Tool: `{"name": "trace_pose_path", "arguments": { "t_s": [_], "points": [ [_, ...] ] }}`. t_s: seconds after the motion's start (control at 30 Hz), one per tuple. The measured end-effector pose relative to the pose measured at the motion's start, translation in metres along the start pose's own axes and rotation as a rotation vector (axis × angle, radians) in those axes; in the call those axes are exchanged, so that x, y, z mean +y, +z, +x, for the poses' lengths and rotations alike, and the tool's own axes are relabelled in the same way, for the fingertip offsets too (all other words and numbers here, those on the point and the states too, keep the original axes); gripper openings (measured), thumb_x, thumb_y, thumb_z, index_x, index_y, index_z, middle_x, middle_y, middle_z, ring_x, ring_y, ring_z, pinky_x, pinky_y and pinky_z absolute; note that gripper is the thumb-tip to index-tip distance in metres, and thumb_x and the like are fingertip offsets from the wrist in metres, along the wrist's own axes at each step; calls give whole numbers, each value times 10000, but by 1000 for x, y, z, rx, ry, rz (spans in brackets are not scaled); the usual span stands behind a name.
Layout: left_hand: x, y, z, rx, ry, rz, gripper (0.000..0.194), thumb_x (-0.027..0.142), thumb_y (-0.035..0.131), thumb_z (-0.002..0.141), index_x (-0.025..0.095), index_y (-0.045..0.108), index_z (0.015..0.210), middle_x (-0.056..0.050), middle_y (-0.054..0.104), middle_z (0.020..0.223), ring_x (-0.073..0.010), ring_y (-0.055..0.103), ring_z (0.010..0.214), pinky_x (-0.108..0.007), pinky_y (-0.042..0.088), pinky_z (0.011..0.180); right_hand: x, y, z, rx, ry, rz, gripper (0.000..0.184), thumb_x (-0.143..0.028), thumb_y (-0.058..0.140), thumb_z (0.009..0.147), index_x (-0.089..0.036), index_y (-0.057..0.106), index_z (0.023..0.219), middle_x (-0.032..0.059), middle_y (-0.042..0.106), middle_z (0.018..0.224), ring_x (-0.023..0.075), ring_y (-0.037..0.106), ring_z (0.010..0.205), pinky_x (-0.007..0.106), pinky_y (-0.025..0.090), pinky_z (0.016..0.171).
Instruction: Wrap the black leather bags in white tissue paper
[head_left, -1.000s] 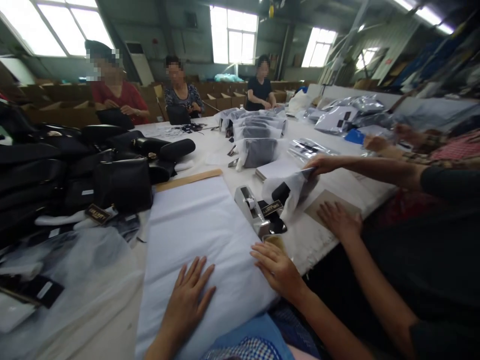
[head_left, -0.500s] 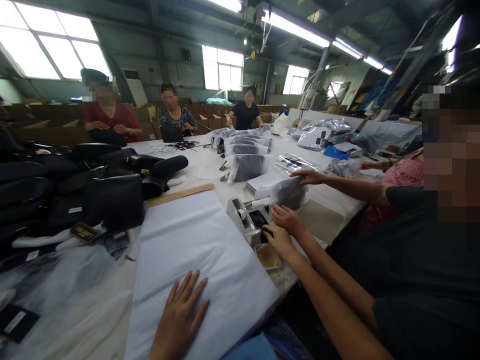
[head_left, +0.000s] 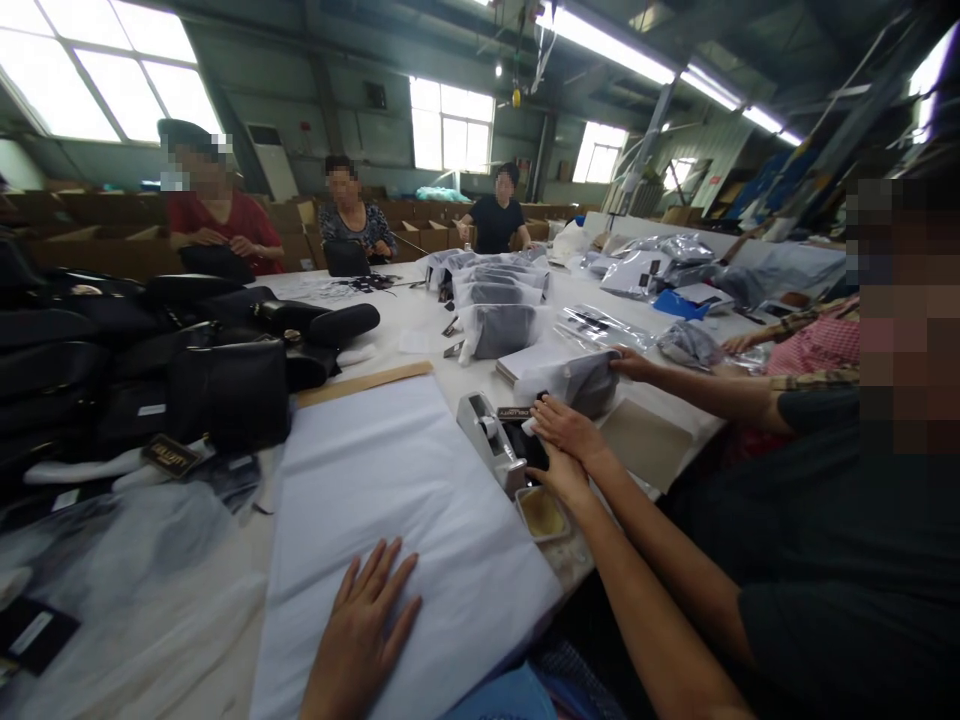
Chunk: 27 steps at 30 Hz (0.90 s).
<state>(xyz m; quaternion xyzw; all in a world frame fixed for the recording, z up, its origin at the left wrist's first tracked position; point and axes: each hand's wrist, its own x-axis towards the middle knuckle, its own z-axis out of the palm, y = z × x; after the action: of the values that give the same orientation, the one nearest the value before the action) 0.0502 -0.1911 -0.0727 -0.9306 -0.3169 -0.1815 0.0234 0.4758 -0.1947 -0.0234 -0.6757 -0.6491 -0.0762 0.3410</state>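
Note:
My left hand point(head_left: 367, 620) lies flat on a stack of white paper sheets point(head_left: 375, 480), fingers spread, holding nothing. At the right edge of the stack, my right hand point(head_left: 562, 478) reaches beside a grey tape dispenser point(head_left: 487, 440). Its thumb points toward the dispenser's front end, while a co-worker's hand point(head_left: 566, 428) covers most of its fingers. Just below it sits a small tray with a yellowish sponge-like pad point(head_left: 544, 513). A black tag with gold lettering point(head_left: 514, 412) shows behind the dispenser. The co-worker's other hand point(head_left: 631, 365) touches a wrapped dark bag point(head_left: 592, 385).
Black handbags point(head_left: 229, 395) crowd the left, with clear plastic point(head_left: 150, 550) in front. A row of wrapped bags point(head_left: 499, 330) stands mid-table. A grey-brown board point(head_left: 649, 440) lies at right. Several people work around the table; one co-worker point(head_left: 825, 540) is close on my right.
The co-worker's near hand has shifted over my right hand's fingers. The wrapped bag has settled against the white stack behind. My left hand stays on the paper; the view has tilted slightly.

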Motion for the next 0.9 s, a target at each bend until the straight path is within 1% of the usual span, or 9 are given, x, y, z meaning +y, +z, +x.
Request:
{"name": "trace_pose_path", "arguments": {
  "t_s": [0.17, 0.23, 0.3, 0.43, 0.5, 0.6, 0.73, 0.8, 0.9],
  "points": [
    [1, 0, 0, 36, -3, -18, 505, 437, 538, 925, 311, 477, 1410, -45, 451, 1501, -285, 456, 1358, -521, 413, 1089, 24, -28, 42, -236, -29, 115, 148, -160, 581, 875, -158, 697, 967, 112, 660, 1245, 268, 519, 1278, 495, 287, 1188],
    [1, 0, 0, 41, -2, -28, 502, 439, 537, 926, 310, 481, 1408, -46, 453, 1499, -287, 457, 1356, -525, 415, 1085, 29, -38, 53, -229, -13, 120, 209, -191, 499, 933, -136, 700, 913, 115, 684, 1184, 251, 529, 1266, 440, 278, 1181],
    [1, 0, 0, 43, -6, -44, 502, 438, 536, 927, 311, 478, 1410, -44, 458, 1496, -289, 451, 1361, -527, 414, 1085, 27, -43, 53, -206, 29, 136, 322, -261, 429, 986, -144, 699, 855, 107, 697, 1125, 237, 545, 1239, 419, 317, 1149],
    [1, 0, 0, 35, -14, -60, 500, 431, 527, 932, 310, 474, 1414, -50, 460, 1494, -291, 448, 1363, -525, 420, 1077, -1, -32, 31, -135, 166, 215, 277, -417, 572, 943, -171, 694, 976, 74, 705, 1080, 216, 647, 1045, 447, 505, 981],
    [2, -1, -1, 22, -19, -65, 494, 429, 521, 936, 305, 478, 1412, -55, 454, 1498, -292, 438, 1370, -528, 412, 1084, -20, -20, 14, -102, 247, 264, 382, -482, 525, 950, -156, 717, 1005, 69, 735, 991, 233, 678, 975, 414, 546, 919],
    [3, -4, 0, 0, -38, -95, 480, 434, 512, 939, 301, 492, 1399, -55, 455, 1497, -295, 420, 1382, -545, 396, 1094, -41, -8, -9, -65, 372, 314, 512, -533, 410, 971, -146, 740, 1031, 94, 758, 944, 246, 702, 947, 383, 573, 875],
    [3, -7, 2, -29, -53, -148, 466, 429, 501, 945, 283, 507, 1388, -69, 452, 1499, -299, 393, 1399, -559, 356, 1119, -53, -19, -35, -35, 493, 291, 470, -529, 493, 926, -172, 708, 1143, 115, 720, 1132, 270, 663, 1086, 444, 514, 992],
    [4, -9, 3, -46, -53, -160, 468, 424, 497, 948, 274, 504, 1391, -78, 442, 1505, -301, 381, 1406, -559, 343, 1126, -61, -29, -51, -50, 468, 236, 441, -508, 543, 903, -185, 701, 1158, 112, 696, 1190, 281, 636, 1135, 465, 475, 1044],
    [7, -14, 3, -73, -53, -153, 458, 417, 482, 956, 270, 506, 1390, -87, 435, 1509, -302, 375, 1409, -559, 344, 1123, -83, -41, -78, -40, 323, 145, 366, -439, 560, 916, -207, 690, 1168, 98, 671, 1236, 272, 614, 1167, 472, 453, 1075]
  ]
}}
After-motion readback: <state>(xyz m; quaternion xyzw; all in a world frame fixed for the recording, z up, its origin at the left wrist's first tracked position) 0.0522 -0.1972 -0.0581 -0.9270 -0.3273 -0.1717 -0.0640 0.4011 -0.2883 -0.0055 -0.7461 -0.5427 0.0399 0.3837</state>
